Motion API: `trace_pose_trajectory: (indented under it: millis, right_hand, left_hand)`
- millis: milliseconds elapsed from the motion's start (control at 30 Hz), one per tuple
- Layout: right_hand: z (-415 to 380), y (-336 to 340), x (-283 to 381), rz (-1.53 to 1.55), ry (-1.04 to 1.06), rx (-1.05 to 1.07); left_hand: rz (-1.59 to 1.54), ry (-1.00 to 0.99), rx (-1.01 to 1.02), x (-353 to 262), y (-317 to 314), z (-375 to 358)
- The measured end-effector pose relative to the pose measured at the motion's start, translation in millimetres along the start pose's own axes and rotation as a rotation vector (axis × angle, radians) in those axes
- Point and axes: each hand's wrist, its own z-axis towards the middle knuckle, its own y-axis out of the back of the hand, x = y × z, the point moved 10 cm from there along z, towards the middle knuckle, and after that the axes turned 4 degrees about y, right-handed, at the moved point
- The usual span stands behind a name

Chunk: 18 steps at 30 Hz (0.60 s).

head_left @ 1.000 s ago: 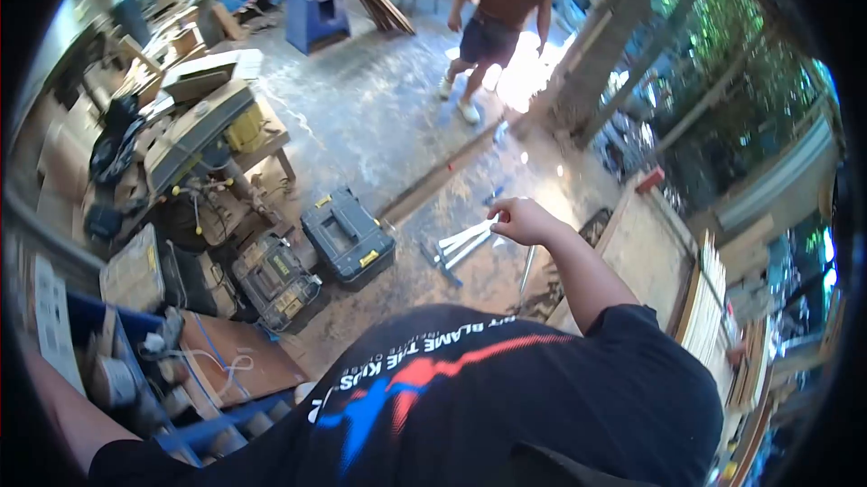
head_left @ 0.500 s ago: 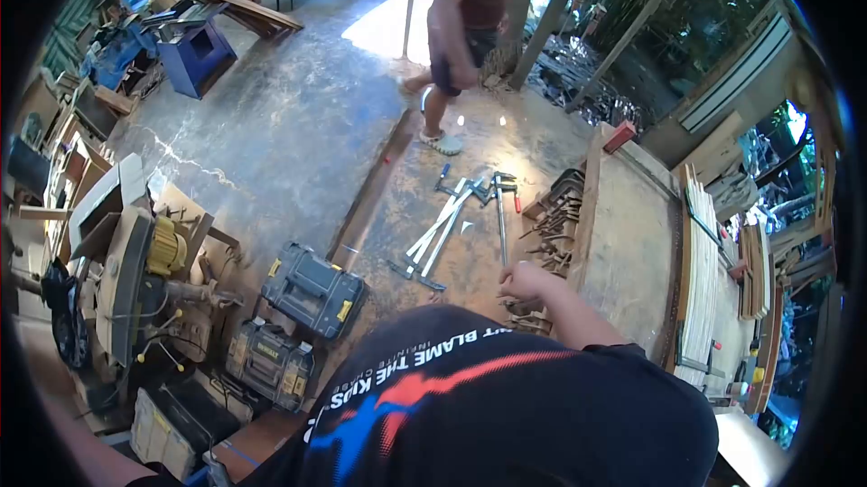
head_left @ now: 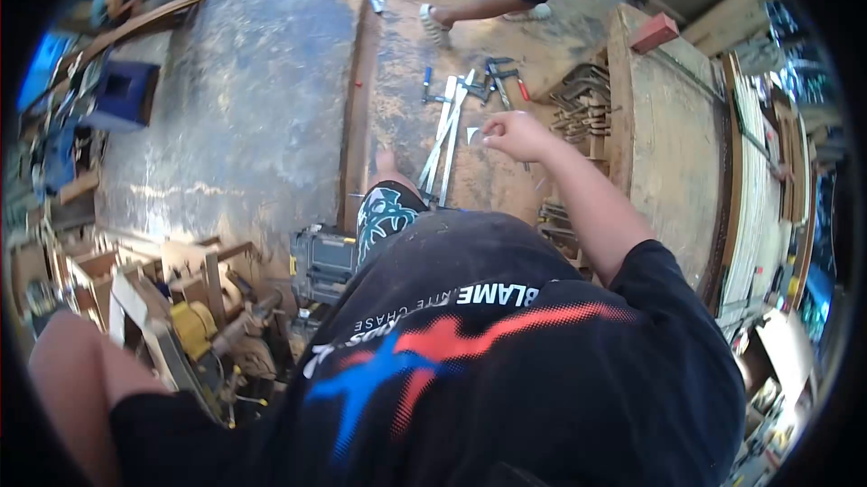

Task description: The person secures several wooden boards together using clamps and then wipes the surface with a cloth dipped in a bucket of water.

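My right hand [head_left: 517,137] hangs above the floor, its fingers loosely curled and slightly apart, with nothing visible between them. In view it overlaps the bar of a clamp with a red handle [head_left: 523,90]; I see no contact. Left of the hand lie crossed pale metal bars [head_left: 447,130] and a clamp with a blue handle [head_left: 427,77]. A small white triangular piece [head_left: 472,135] is beside the fingertips. My left arm shows at the lower left, but its hand is outside the frame.
A person's legs [head_left: 488,5] are near the top. On the right stand a wooden workbench [head_left: 673,157] and a rack of clamps [head_left: 582,99]. A dark toolbox [head_left: 323,263] is by my leg, machinery [head_left: 194,329] at lower left, a blue cabinet [head_left: 125,94] at upper left.
My view has tilted down and shifted. My leg has come into sight beside the toolbox. My right hand appears higher in view, its fingers looser. The other person has moved rightward.
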Motion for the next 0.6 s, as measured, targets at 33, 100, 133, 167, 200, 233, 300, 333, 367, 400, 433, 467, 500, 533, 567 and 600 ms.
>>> trace_pose_trajectory:
  millis: [33,100,133,167,200,233,300,333,367,400,433,467,500,533,567,600]
  right_hand:
    - [15,-12,-19,0.006,-0.008,0.008]
    - [45,-43,-57,0.028,-0.022,0.023]
    - [57,-52,-76,0.031,-0.066,0.031]
    - [67,-61,-97,0.039,-0.112,0.045]
    - [79,-72,-116,0.050,-0.157,0.062]
    - [89,-86,-142,0.095,-0.265,0.060]
    - [107,-112,-200,0.157,-0.474,0.058]
    - [119,-122,-213,0.158,-0.486,0.048]
    - [133,-134,-227,0.151,-0.497,0.041]
    - [147,-149,-247,0.138,-0.503,0.042]
    - [164,-180,-272,0.157,-0.473,0.085]
    - [181,-199,-281,0.163,-0.496,0.160]
    - [207,-204,-283,0.165,-0.508,0.228]
    - [232,-222,-293,0.169,-0.515,0.292]
    - [260,-243,-312,0.118,-0.450,0.328]
    - [292,-266,-332,0.069,-0.374,0.357]
  left_hand:
    - [0.076,0.071,-0.062,48,-6,-14]
    - [0.258,0.410,-0.216,179,-34,-69]
    - [0.319,0.691,-0.271,258,-65,-114]
    - [0.322,1.013,-0.248,339,-117,-172]
    - [0.280,1.311,-0.116,407,-194,-236]
    - [0.225,1.563,0.100,449,-278,-300]
    - [-0.222,1.671,0.235,447,-454,-410]
    - [-0.425,1.719,0.340,412,-526,-451]
    - [-0.627,1.785,0.456,361,-587,-484]
    - [-0.629,1.562,0.661,327,-636,-499]
    - [-0.832,1.654,0.755,289,-668,-508]
    - [-1.021,1.754,0.866,248,-696,-516]
    - [-1.177,1.847,0.991,207,-720,-522]
    - [-1.207,1.840,0.983,185,-742,-533]
    - [-1.232,1.841,0.958,167,-762,-542]
    - [-1.171,1.728,0.953,164,-778,-544]
